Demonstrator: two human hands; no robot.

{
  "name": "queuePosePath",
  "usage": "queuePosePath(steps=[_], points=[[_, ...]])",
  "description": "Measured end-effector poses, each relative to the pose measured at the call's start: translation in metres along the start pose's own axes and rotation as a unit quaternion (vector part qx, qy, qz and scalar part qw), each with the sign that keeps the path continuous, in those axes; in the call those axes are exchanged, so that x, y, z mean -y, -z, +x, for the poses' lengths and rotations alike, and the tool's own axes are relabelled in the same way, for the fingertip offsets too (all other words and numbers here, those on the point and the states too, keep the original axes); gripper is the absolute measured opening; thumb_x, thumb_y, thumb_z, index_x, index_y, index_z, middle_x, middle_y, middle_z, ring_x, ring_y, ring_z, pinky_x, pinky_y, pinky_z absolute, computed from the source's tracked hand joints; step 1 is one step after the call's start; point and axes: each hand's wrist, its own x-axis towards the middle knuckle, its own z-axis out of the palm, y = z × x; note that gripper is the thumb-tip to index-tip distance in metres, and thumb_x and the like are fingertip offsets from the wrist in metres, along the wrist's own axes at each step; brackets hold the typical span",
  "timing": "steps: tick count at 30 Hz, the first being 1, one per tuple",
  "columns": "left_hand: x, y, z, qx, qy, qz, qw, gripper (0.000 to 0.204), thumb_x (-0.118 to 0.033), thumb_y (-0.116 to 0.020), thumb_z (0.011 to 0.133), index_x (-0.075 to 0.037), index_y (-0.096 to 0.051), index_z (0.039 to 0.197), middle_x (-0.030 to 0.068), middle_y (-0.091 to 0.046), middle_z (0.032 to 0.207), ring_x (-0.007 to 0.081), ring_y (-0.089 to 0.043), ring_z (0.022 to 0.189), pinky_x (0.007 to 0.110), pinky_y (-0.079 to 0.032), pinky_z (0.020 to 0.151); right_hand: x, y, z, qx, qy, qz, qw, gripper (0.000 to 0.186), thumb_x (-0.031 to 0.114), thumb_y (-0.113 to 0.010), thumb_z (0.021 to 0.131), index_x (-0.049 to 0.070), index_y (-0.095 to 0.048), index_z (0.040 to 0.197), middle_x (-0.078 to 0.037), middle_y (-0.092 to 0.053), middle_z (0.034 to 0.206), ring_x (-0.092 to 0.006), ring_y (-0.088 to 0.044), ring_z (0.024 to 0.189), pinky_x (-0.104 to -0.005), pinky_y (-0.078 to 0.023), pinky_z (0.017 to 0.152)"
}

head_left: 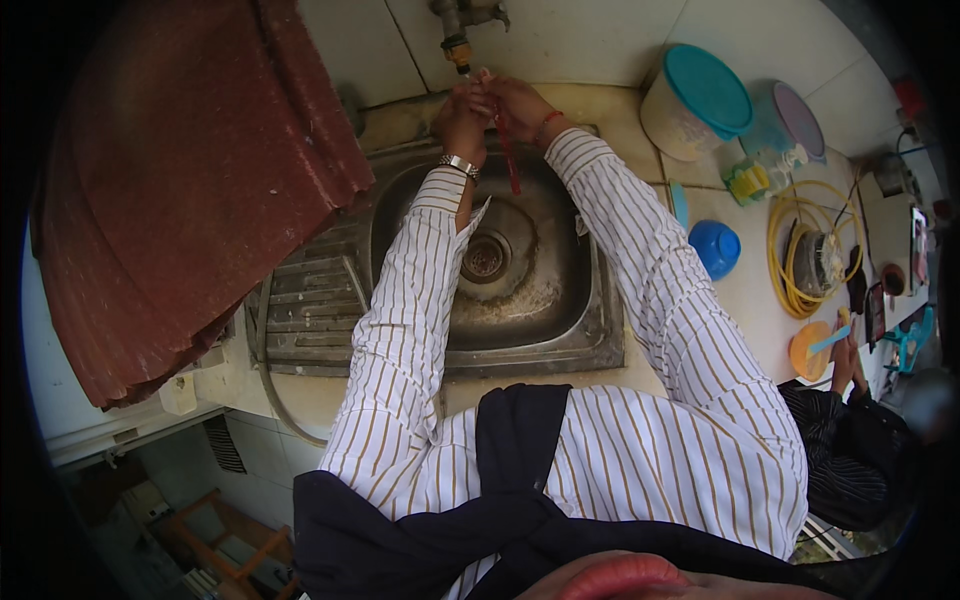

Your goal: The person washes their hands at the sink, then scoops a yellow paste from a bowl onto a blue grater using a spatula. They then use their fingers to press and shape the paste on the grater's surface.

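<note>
My left hand (463,120), with a silver watch at the wrist, and my right hand (517,108) are together just below the wall faucet (454,40), above the steel sink (530,295). Both have closed fingers around a long, narrow red object (508,160), whose exact kind I cannot make out. It hangs down from between them over the basin. The fingertips overlap near the spout, so their exact grip is partly hidden.
A reddish-brown board (190,170) stands at left. At right are lidded tubs (693,100), a blue bowl (714,248), a coiled yellow hose (790,290) and an orange bowl (808,350). Another person's hand (845,355) and dark sleeve (820,430) show at lower right.
</note>
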Motion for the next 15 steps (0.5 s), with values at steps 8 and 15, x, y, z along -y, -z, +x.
queuePosePath(steps=[8,15], points=[[0.008,0.007,-0.003,-0.053,0.016,0.073,0.996,0.018,-0.022,-0.052,0.092,-0.005,-0.054,0.098,0.0049,-0.062,0.094,0.0050,-0.054,0.069,0.017,-0.045,0.055,-0.006,0.006,-0.006,0.027,-0.035,0.020,0.999,0.023,0.018,-0.047,0.095,0.002,-0.052,0.109,-0.009,-0.061,0.104,-0.0159,-0.060,0.093,-0.0281,-0.048,0.086],[0.002,0.010,-0.007,-0.098,0.011,0.132,0.986,0.028,-0.033,-0.045,0.094,-0.009,-0.054,0.105,0.0052,-0.060,0.102,0.0183,-0.060,0.079,0.029,-0.052,0.059,-0.003,-0.012,-0.014,-0.016,-0.056,-0.100,0.993,0.027,0.025,-0.053,0.091,0.005,-0.059,0.108,-0.003,-0.062,0.099,-0.0113,-0.058,0.075,-0.0267,-0.049,0.067]])
